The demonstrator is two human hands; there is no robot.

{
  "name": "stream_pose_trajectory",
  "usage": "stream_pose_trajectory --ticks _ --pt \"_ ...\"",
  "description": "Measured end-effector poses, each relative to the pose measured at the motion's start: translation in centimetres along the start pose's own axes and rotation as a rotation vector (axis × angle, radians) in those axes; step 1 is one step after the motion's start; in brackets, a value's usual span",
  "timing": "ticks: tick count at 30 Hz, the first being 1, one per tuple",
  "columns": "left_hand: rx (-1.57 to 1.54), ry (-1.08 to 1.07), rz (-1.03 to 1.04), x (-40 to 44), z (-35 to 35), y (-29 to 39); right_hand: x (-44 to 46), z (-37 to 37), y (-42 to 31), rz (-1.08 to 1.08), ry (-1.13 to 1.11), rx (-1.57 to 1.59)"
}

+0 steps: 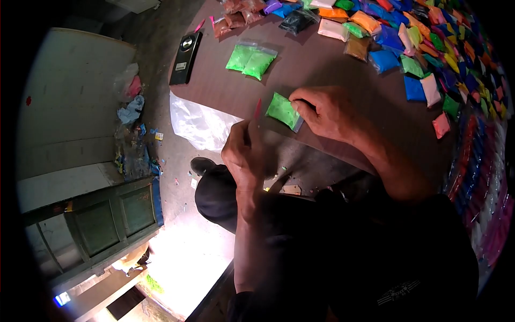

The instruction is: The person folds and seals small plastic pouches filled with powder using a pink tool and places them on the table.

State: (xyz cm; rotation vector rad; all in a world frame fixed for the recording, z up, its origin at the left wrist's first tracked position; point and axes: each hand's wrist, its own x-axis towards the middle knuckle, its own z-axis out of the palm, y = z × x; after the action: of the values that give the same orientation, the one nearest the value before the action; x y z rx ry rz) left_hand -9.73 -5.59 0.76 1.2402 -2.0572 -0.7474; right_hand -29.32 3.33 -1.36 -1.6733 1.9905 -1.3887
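Observation:
My right hand (pixel 325 111) pinches the right side of a small clear bag of bright green filling (pixel 282 110) near the table's front edge. My left hand (pixel 241 150) is closed just left of that bag, its fingers pressed around a thin pinkish-red strip (pixel 258 109) that points upward. What the strip is I cannot make out. Farther back on the table, two more green bags (pixel 251 60) lie side by side.
A black phone (pixel 185 59) lies at the table's left edge. Brown-filled bags (pixel 234 20) and a big heap of coloured bags (pixel 418 43) cover the back and right. Clear plastic (pixel 198 122) hangs by the front edge; litter dots the floor (pixel 179 161).

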Motion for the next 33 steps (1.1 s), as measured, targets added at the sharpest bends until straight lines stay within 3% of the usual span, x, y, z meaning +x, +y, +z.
stream_pose_trajectory --ticks 2,5,9,13,19,22,27,31,33 --pt "-0.025 0.002 -0.001 -0.8 0.2 0.6 0.1 0.0 -0.3 0.011 0.003 0.003" --pt "-0.015 -0.037 0.211 -1.6 1.3 0.4 0.1 -0.2 -0.6 0.019 0.014 -0.008" --pt "0.061 -0.054 0.219 -0.4 1.0 0.3 0.1 -0.3 -0.7 0.042 0.016 0.001" --pt "0.083 -0.061 0.101 0.8 0.1 0.1 0.1 -0.2 -0.3 0.039 0.018 0.011" --pt "0.03 -0.044 0.386 0.8 1.4 2.2 0.0 -0.3 -0.3 0.016 0.034 -0.014" --pt "0.242 -0.111 0.397 1.9 0.7 2.9 -0.1 -0.3 -0.1 0.002 0.029 -0.049" --pt "0.326 -0.074 0.396 4.0 0.7 1.5 -0.1 -0.4 -0.3 0.026 0.006 -0.004" --pt "0.24 -0.042 0.375 3.5 0.7 1.6 0.0 -0.5 -0.4 0.002 0.015 -0.017" --pt "0.036 -0.076 0.295 2.3 0.7 2.5 -0.1 -0.3 -0.4 0.033 0.014 -0.039"
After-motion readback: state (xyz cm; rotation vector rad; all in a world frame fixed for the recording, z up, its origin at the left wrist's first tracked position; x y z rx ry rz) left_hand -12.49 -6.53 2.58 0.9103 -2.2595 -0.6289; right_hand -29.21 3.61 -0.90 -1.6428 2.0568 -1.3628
